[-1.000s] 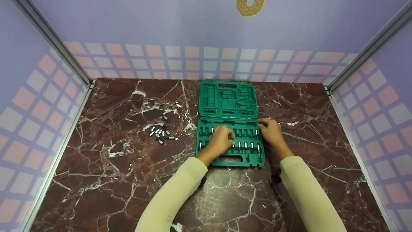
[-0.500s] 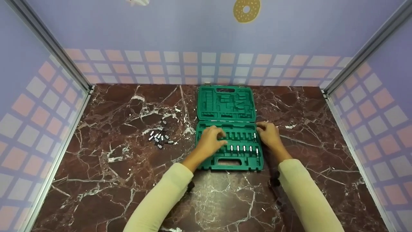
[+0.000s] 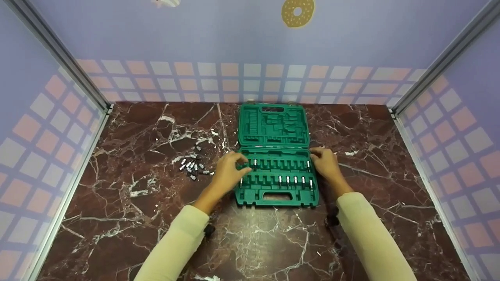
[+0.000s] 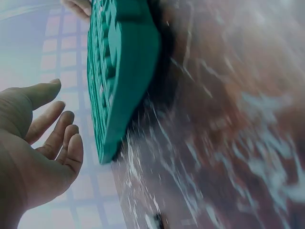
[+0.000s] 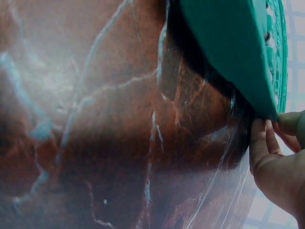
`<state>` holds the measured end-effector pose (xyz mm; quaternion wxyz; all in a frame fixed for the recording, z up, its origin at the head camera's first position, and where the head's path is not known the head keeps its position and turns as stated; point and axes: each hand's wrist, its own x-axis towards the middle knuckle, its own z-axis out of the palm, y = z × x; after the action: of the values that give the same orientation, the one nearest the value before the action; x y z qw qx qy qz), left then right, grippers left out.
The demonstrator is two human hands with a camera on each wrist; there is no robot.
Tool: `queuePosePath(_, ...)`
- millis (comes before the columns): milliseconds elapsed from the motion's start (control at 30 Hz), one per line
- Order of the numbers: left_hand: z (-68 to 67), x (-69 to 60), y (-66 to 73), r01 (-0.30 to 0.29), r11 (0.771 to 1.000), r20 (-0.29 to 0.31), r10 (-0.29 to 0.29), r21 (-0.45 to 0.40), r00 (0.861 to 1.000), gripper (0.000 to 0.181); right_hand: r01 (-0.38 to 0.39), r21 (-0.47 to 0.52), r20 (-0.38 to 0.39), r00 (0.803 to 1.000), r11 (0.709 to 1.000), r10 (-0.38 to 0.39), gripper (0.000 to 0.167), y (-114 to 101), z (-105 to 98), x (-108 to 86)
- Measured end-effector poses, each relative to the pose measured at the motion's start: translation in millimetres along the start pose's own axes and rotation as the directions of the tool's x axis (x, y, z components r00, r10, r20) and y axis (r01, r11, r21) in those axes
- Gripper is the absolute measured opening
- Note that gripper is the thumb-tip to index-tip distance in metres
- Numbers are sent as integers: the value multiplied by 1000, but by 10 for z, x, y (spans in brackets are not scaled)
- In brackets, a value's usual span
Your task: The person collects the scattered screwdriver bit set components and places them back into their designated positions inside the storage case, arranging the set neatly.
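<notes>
The green case lies open between the two hands, its lid folded back towards the rear wall; the right grip is at its right edge near the hinge, the left grip at its left edge. Short metal bits stand in some slots of both rows, and a loose pile lies well left of the case. The tabletop is dark red marble with white veins, enclosed by lilac walls with pink and white checks and, at the back, a doughnut picture. The left grip is loosely spread, thumb apart from the curved fingers, palm empty; the right one pinches the case's edge between thumb and fingers.
</notes>
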<state>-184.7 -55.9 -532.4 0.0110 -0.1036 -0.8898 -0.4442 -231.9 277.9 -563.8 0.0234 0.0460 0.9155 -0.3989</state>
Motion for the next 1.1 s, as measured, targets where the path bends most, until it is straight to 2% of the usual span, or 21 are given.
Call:
queuePosePath(167, -177, -41, -143, -6, 1000, -72, 7, 21, 997, 24, -6, -5, 6, 1000, 1000, 7, 31, -2, 5, -4)
queuePosePath(333, -354, -85, -276, 12, 1000, -147, -10, 13, 989, 25, -13, 12, 8, 1000, 1000, 13, 30, -3, 14, -1)
queuePosePath(533, -512, -127, -431, 31, 999, -200, -28, 12, 979, 23, -1, 3, 7, 1000, 1000, 1, 30, 7, -3, -4)
queuePosePath(833, -712, -149, -651, 84, 996, -288, -75, 21, 955, 22, -6, 1, 7, 1000, 1000, 6, 30, 16, 2, -8)
queuePosePath(1100, -908, -157, -839, 166, 985, -343, -137, 55, 929, 20, 1, 19, 11, 1000, 1000, -2, 31, 19, 12, -6)
